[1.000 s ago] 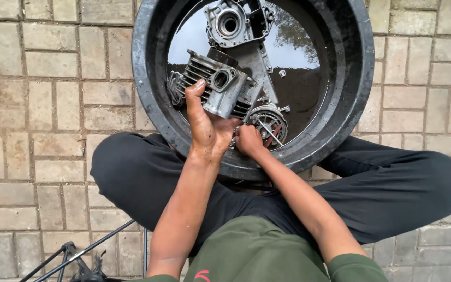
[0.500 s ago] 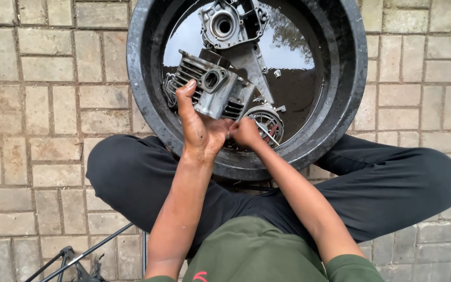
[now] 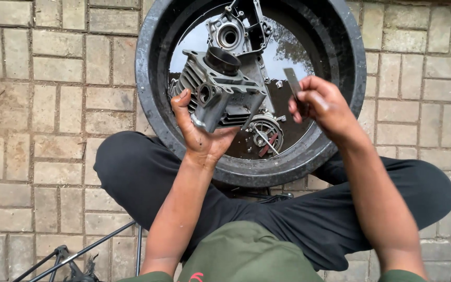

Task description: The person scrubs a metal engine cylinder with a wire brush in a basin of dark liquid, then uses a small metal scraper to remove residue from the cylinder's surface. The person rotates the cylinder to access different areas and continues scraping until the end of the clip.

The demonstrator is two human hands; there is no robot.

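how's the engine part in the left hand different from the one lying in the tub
The finned cylinder is lifted clear of the liquid in the left hand, tilted; the casing lies flat in the black tub, partly in dark liquid. The finned cylinder is blocky with cooling fins and a wide dark bore; the casing is flatter with a smaller round opening. Both are grey metal. The right hand holds a thin flat blade.

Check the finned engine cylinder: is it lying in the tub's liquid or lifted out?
Lifted out. The left hand holds the finned cylinder above the dark liquid in the black tub.
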